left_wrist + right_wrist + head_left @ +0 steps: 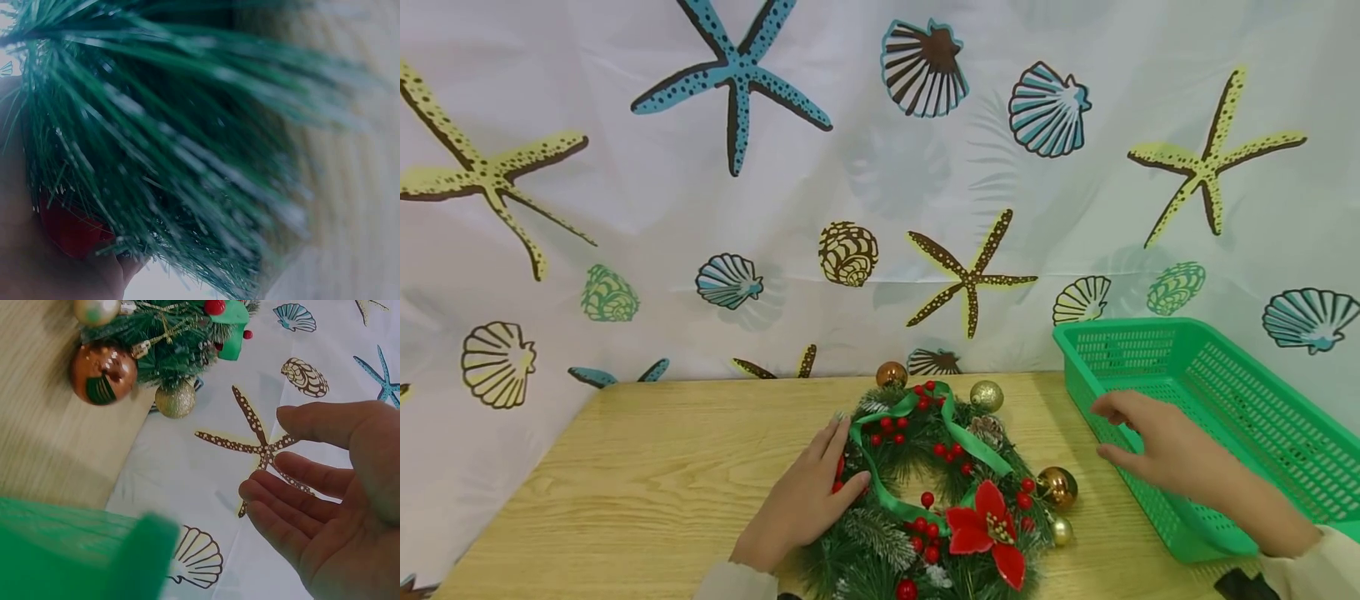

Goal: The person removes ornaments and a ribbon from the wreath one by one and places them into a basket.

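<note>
A green Christmas wreath [880, 533] lies on the wooden table, with red berries, a red poinsettia flower [988, 532] and a green ribbon [973, 446] loosely looped over it. My left hand [805, 492] rests on the wreath's left side, fingers straight and thumb spread. In the left wrist view, a red piece [72, 228] shows between the palm and the needles. Above the near-left side of the green basket [1075, 367] hovers my right hand [1172, 446], its fingers loosely bent. The right wrist view shows nothing in that hand [331, 506].
Around the wreath's edge are a copper bauble [1057, 487], another copper bauble [891, 374], a glittery gold bauble [987, 396] and a small gold bauble [1060, 531]. A pinecone [987, 429] sits on the upper right. Behind the table [647, 467] hangs a shell-and-starfish curtain [805, 192].
</note>
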A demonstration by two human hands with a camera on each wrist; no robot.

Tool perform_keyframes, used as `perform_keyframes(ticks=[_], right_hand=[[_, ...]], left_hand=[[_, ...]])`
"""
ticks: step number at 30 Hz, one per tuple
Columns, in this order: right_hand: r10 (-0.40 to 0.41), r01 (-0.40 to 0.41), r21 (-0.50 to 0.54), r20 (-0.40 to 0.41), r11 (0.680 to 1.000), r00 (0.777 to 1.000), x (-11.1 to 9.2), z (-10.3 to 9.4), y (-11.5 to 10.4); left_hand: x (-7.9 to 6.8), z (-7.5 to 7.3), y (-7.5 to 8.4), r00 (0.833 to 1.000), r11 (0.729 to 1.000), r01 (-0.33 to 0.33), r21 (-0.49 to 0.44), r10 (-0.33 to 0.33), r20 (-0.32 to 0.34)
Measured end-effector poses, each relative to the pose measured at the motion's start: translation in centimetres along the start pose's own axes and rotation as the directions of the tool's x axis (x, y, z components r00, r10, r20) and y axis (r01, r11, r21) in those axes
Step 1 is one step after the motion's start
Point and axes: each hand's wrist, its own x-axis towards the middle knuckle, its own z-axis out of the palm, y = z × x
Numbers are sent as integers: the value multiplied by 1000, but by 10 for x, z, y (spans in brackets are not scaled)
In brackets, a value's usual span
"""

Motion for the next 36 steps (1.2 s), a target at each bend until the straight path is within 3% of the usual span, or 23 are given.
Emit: perform_keyframes(ticks=[14,21,36], right_hand=[[12,-17,75,69,997,998,-5,30,-13],[9,-13,93,47,996,999,-4,47,-11],[48,-65,151,113,986,992,-1,73,0]], left_hand=[[0,1,0,1000,1000,7,-9,-7,8],[0,0,1,1000,1000,8,-10,-8,6],[-1,0,1,1000,1000,8,-18,-8,3]])
